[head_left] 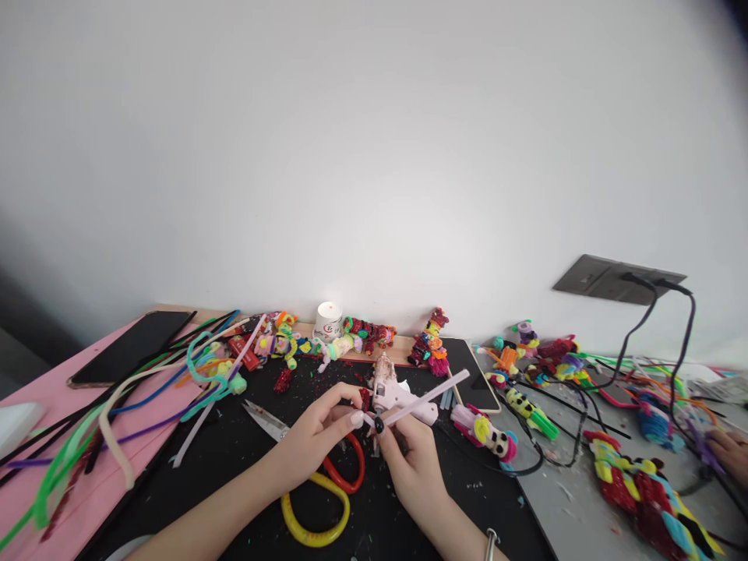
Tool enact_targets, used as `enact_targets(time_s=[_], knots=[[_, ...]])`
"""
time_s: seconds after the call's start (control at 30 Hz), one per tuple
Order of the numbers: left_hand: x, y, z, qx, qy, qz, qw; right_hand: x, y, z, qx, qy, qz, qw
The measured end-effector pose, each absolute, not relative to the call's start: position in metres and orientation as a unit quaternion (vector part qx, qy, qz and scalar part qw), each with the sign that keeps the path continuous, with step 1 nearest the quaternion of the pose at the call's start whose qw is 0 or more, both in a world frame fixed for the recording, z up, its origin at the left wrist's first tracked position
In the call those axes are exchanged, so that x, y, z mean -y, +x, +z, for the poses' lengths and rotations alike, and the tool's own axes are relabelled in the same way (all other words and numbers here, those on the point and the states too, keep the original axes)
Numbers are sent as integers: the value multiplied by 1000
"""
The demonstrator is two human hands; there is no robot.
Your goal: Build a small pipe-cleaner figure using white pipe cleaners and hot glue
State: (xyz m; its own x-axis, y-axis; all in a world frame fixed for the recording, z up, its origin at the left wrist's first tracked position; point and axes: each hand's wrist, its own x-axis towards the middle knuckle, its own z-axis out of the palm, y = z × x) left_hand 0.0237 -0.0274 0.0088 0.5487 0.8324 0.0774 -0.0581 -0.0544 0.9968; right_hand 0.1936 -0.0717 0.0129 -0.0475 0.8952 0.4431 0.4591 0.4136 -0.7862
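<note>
A pale lilac pipe cleaner (pixel 435 397) runs up to the right from between my two hands. My left hand (pixel 324 428) pinches its lower end between thumb and finger. My right hand (pixel 412 452) is closed on the same strip, thumb beside the left thumb. A small dark red fuzzy piece (pixel 365 399) shows by the left fingertips; whether it is held I cannot tell. Just behind the hands lies a pale pink glue gun (pixel 400 396). Scissors (pixel 319 514) with red and yellow handles lie partly under my left hand.
Loose pipe cleaners (pixel 111 421) and a black phone (pixel 132 347) lie left. A paper cup (pixel 328 321) stands by the wall among pipe-cleaner dolls (pixel 431 343). More dolls (pixel 643 491) lie right, near black cables (pixel 628 335) from a wall socket. Another person's hand (pixel 730 452) is at far right.
</note>
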Motion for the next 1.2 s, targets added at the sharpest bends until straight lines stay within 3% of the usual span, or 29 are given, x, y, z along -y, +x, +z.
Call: enact_targets(time_s=[0.83, 0.97, 1.1, 1.2], knots=[[28, 21, 19, -269, 743, 302, 533, 73, 195, 15, 649, -474, 335, 491], [26, 22, 12, -277, 656, 337, 616, 65, 209, 14, 687, -483, 262, 475], [21, 21, 9, -266, 504, 386, 726, 47, 232, 11, 691, -550, 90, 459], [17, 19, 10, -255, 418, 410, 769, 38, 239, 6, 693, -616, 26, 375]])
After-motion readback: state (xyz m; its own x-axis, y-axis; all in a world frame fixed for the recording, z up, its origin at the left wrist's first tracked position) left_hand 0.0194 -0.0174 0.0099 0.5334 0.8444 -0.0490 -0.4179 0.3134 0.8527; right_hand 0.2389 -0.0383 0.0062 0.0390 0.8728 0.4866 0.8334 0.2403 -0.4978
